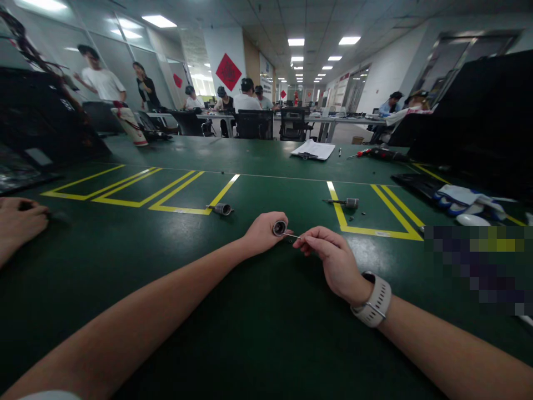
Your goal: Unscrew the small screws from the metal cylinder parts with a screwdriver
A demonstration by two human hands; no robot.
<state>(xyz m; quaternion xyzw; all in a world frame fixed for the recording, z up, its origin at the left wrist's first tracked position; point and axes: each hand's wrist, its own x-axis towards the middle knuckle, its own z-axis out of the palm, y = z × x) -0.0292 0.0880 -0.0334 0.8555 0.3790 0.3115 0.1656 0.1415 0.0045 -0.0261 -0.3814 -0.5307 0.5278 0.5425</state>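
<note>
On my feed, the left hand (264,230) has its grip closed around a hollow grey metal cylinder (279,228), its round open end turned toward my view. The right hand (328,258) has its grip pinched, thumb against fingers, on a thin straight metal rod (292,236) whose far end reaches the cylinder's rim; I can't tell whether it goes inside. A pale beige perforated-strap watch (377,300) sits on the right wrist. Both hands are low over the dark green bench (258,328).

To the left of them I see a short grey metal cup-shaped part (224,209) lying on its side, touching a yellow tape outline (179,210). To the right, a grey cylinder with a slim dark shaft (352,203) lies across another yellow strip, with small dark bits (363,213) near it. Farther back are a clipboard of white paper (314,149), a slim pen (340,151) and a red-and-black tool (381,154). Over on the right I make out white-and-blue fabric gloves (468,200) just beside a white rounded mouse (472,220). At the left edge rests a co-worker's hand (19,225).
</note>
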